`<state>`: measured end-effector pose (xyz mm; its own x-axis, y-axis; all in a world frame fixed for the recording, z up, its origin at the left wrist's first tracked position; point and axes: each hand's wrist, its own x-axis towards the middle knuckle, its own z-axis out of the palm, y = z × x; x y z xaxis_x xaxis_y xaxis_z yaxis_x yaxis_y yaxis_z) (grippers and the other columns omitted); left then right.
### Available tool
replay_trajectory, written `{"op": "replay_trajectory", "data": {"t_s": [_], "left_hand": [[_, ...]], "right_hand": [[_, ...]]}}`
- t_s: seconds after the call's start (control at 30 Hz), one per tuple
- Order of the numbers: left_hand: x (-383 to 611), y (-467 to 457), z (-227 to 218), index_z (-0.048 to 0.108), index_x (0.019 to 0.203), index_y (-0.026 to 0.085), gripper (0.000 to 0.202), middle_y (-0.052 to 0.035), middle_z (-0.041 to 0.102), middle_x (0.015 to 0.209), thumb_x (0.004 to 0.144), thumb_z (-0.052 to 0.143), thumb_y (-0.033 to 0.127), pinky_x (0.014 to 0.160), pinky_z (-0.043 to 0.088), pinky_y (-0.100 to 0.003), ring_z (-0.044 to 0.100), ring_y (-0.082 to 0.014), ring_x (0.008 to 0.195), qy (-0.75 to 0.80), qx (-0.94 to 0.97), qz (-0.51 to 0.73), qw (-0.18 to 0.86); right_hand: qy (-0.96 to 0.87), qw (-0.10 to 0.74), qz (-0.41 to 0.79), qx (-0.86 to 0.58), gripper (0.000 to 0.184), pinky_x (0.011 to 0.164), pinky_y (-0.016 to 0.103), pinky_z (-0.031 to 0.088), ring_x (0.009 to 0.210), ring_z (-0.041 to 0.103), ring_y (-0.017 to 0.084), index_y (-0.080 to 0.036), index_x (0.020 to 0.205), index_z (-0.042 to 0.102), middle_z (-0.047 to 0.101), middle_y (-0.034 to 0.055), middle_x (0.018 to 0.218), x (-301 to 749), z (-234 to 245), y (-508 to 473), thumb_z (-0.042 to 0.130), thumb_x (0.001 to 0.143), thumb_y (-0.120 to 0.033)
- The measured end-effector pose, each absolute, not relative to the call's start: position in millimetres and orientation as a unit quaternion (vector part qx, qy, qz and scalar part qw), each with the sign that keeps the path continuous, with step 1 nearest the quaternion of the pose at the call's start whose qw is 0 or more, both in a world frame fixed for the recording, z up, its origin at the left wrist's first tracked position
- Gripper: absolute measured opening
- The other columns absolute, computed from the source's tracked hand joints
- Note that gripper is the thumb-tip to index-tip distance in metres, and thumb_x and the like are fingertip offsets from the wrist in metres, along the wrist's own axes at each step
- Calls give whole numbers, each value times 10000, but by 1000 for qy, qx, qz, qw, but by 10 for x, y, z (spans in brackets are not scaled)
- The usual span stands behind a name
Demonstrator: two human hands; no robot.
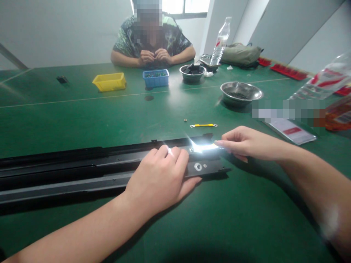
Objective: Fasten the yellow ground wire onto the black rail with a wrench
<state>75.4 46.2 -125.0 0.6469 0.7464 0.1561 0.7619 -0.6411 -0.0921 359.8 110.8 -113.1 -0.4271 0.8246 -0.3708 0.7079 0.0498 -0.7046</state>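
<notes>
Two long black metal rails (104, 179) lie side by side across the left of the green table. My left hand (161, 175) is closed over them near their right end, fingers on top and thumb along the near edge. At that end, my right hand (241, 144) pinches a shiny metal piece (204, 147), long and narrow; glare hides its exact kind. Its left tip is over the far rail. A pale ring (197, 167) shows on the near rail's end. Just beyond lie a yellow wire with ring terminals (204, 125) and a small brass-coloured nut (185, 120).
Farther back are a yellow bin (109, 82), a blue bin (156, 78) of small parts and two metal bowls (241, 89) (189, 77). Bottles (221, 42) and a phone-like slab (294, 130) stand or lie at right. A co-worker (153, 44) sits opposite, hands together.
</notes>
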Motion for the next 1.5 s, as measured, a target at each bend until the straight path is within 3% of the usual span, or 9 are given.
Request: {"op": "replay_trajectory", "data": {"t_s": [0.8, 1.17, 1.5], "left_hand": [[759, 460, -1259, 564, 1099, 186, 496, -105, 604, 960, 1004, 363, 630, 776, 468, -451, 552, -304, 894, -423, -902, -44, 75], [755, 455, -1254, 556, 1082, 189, 485, -102, 600, 952, 1002, 370, 630, 772, 466, -459, 548, -310, 895, -421, -902, -47, 77], [752, 454, -1252, 557, 1057, 192, 464, -95, 599, 959, 998, 396, 623, 766, 463, -460, 540, -307, 896, -419, -903, -52, 76]], "right_hand": [[-721, 28, 445, -530, 539, 509, 295, 325, 476, 466, 136, -199, 607, 547, 584, 7, 495, 3667, -1028, 1077, 577, 966, -600], [-711, 235, 359, -558, 514, 541, 319, 348, 482, 486, 143, -225, 659, 543, 549, -7, 498, 3576, -1047, 1084, 584, 956, -643], [-717, 257, 382, -523, 513, 527, 306, 361, 474, 495, 130, -218, 646, 541, 536, -22, 506, 3507, -1150, 1089, 603, 962, -618]]}}
